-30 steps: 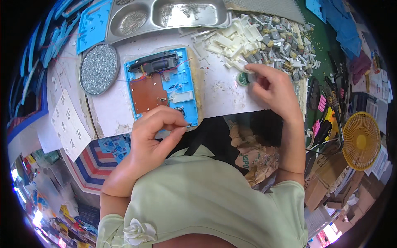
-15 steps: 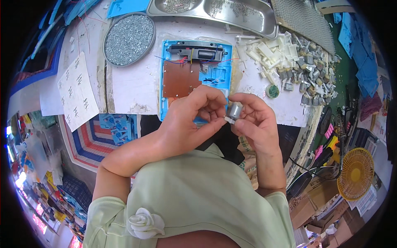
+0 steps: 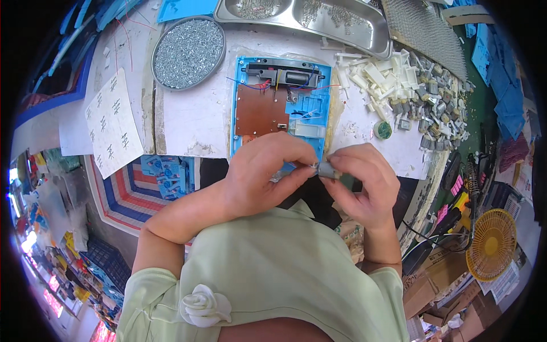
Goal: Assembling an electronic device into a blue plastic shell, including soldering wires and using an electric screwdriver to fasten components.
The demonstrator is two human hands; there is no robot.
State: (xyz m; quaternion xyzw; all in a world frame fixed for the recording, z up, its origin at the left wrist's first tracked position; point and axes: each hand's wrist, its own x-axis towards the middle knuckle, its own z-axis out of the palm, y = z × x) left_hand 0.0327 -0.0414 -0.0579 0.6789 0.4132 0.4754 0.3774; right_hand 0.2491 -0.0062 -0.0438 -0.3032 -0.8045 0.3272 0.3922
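My right hand (image 3: 369,183) grips a small silver motor (image 3: 327,170) between thumb and fingers, just past the table's near edge. The motor lies sideways, its one end turned toward my left hand (image 3: 272,166). Thumb and forefinger of that hand are pinched at this end, and what they hold is too small to make out. Right behind the hands lies a light-blue plastic housing (image 3: 234,117), partly covered by my left hand. It carries a brown board (image 3: 259,111), a black mechanism (image 3: 295,77) and red and blue wires.
Loose motors (image 3: 436,102) and white plastic parts (image 3: 379,77) are heaped at the right, beside a small green roll (image 3: 382,130). A round tray (image 3: 155,67) of metal screws stands back left. Behind is a steel compartment tray (image 3: 383,44). A handwritten paper sheet (image 3: 114,125) lies left.
The motor has turned from upright to sideways in my right hand. My left fingertips have closed in at its end. The whole view has shifted slightly.
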